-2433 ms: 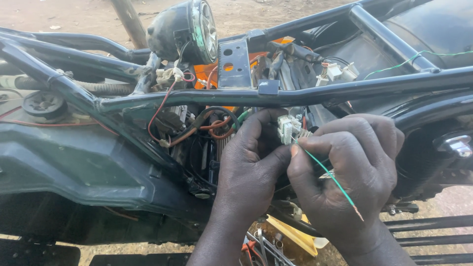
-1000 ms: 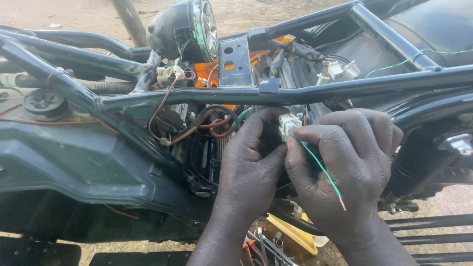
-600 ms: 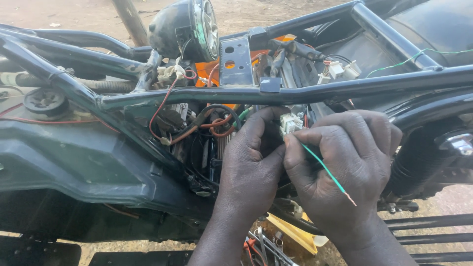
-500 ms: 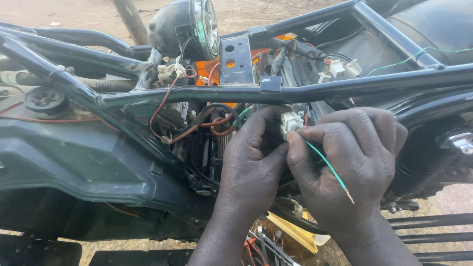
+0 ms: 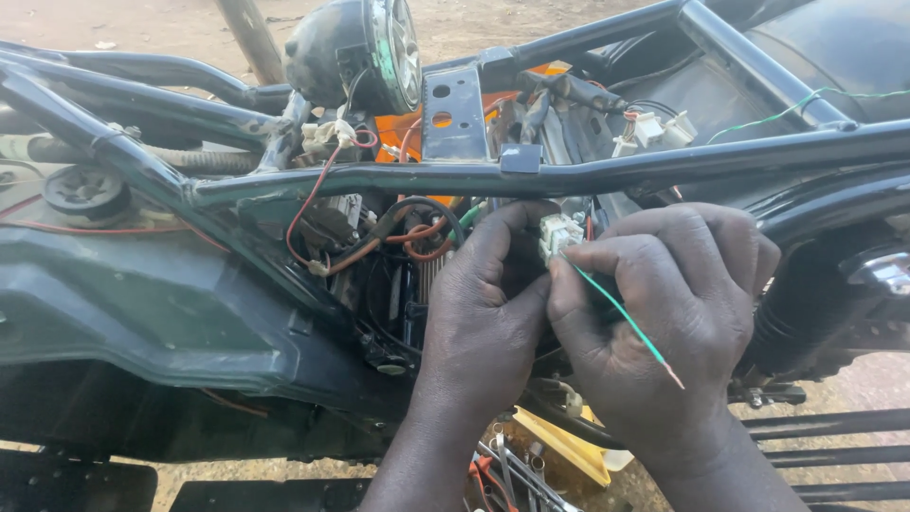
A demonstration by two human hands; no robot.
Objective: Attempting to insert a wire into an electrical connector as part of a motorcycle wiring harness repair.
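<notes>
My left hand (image 5: 479, 318) pinches a small white plastic connector (image 5: 559, 232) between thumb and fingers, just under a black frame tube (image 5: 569, 171) of a stripped motorcycle. My right hand (image 5: 664, 313) holds a thin green wire (image 5: 621, 313) whose upper end meets the connector; its bare stripped tip sticks out over the back of the hand. Red and orange wires (image 5: 417, 237) loop through the frame just left of my hands.
A round headlight (image 5: 365, 52) sits at the top behind the frame. More white connectors (image 5: 654, 133) hang at upper right beside a long green wire (image 5: 796, 104). A black side panel (image 5: 142, 313) fills the left. A yellow object and tools (image 5: 540, 455) lie below my wrists.
Both hands stayed at the connector. The green wire's free end swung slightly as my right fingers worked it at the connector.
</notes>
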